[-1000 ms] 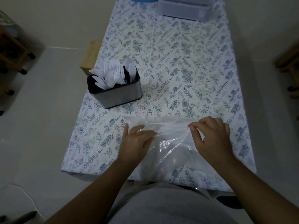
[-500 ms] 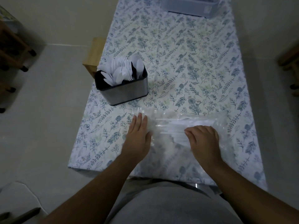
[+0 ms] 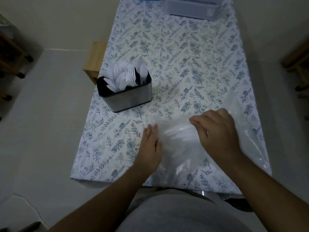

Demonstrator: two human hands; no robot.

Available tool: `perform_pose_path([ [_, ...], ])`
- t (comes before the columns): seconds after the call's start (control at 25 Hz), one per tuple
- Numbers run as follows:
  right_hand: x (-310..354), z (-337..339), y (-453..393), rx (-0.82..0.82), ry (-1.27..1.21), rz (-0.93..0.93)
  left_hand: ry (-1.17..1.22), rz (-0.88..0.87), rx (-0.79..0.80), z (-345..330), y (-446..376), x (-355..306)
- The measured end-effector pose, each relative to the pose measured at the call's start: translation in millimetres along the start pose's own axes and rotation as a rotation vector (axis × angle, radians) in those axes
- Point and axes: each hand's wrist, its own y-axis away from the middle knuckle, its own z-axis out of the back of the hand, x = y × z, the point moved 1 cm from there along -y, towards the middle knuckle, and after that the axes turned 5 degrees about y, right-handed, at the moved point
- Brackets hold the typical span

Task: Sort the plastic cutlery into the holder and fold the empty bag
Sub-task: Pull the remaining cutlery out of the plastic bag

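Wooden stool (image 3: 94, 61): standing on the floor just off the table's left edge, partly tucked behind the holder.

Holder (image 3: 128, 96): a metal-sided bin sitting near the left edge of the table (image 3: 184, 56), turned slightly askew. White plastic cutlery (image 3: 126, 76) is standing upright inside it, heads up, spoons and forks bunched together; the sorting appears finished, since no loose pieces are showing on the cloth.

Left hand (image 3: 150, 144): lying flat on the left end of the bag, fingers straight and close together, palm down. It is probably pinning that end so the film cannot slide while the other side is being worked.

Bag (image 3: 184, 148): clear, empty plastic, lying along the near edge of the table and spreading toward the near right corner, where its far side is lifting off the cloth. It is crumpled and not yet folded flat.

Right hand (image 3: 217, 131): hovering over the bag's middle, fingers curled and pinching a gathered ridge of film, apparently drawing it across toward the left for a fold.

Storage box (image 3: 192, 7): pale, translucent, sitting at the far edge, well apart from the work.
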Motion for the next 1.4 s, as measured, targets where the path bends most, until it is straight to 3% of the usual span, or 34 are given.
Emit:
perform_pose_path([
  [0.16,-0.3,1.3,12.5,-0.003,-0.003,-0.023,-0.028,-0.033,0.006,-8.6,11.2,4.9],
  [0.32,-2.9,4.0,22.8,0.155,0.048,-0.166,-0.025,-0.042,0.012,-11.9,15.8,5.9],
  [0.56,4.0,-19.7,32.1,0.285,0.189,-0.227,0.002,-0.114,-0.091,1.4,17.5,-3.6],
  [0.72,-7.1,-39.4,41.5,0.340,0.120,-0.321,0.113,0.110,-0.094,-6.3,8.6,-5.3],
  [0.88,-15.4,-30.5,26.1,0.253,-0.023,-0.333,0.144,0.113,-0.073,-11.4,4.8,-11.7],
  [1.08,14.5,7.5,-12.8,0.049,-0.030,-0.101,0.248,0.100,-0.057,-12.8,-3.6,-15.8],
  [1.4,20.0,10.3,-5.1,0.030,-0.032,-0.069,0.232,0.088,-0.033,-14.3,2.2,-8.8],
])
